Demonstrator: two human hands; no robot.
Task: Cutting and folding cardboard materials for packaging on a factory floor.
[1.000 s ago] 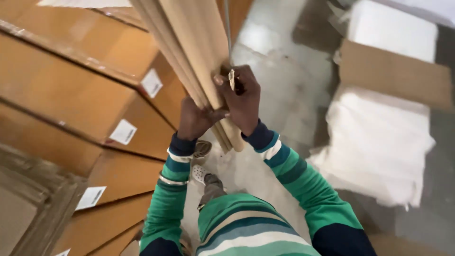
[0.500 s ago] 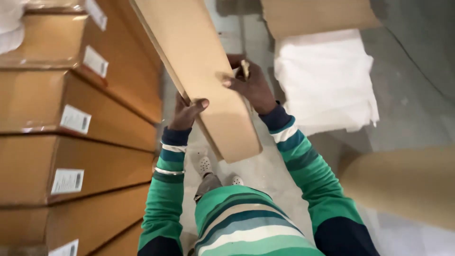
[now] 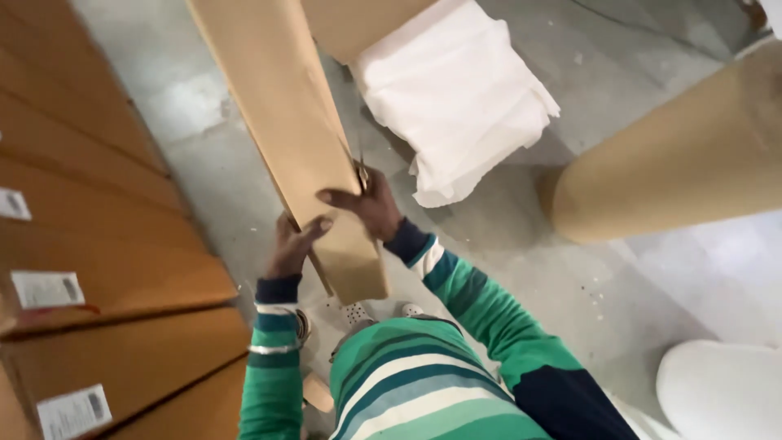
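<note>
Your left hand (image 3: 295, 243) and right hand (image 3: 368, 206) both clamp the long flat cardboard box (image 3: 285, 130), tilting up away from you; white wrapped bundle (image 3: 456, 106) just beyond your right hand.

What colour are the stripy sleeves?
Green, white and navy striped sleeves, clearest in the head view.

Grey concrete floor (image 3: 619, 269) w/ white cloth bundle (image 3: 456, 114), big brown roll (image 3: 676, 163), stacked cartons (image 3: 98, 244).

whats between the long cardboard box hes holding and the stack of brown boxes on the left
Only bare grey concrete floor lies between the long cardboard box and the stacked brown boxes, as the head view shows.
</note>
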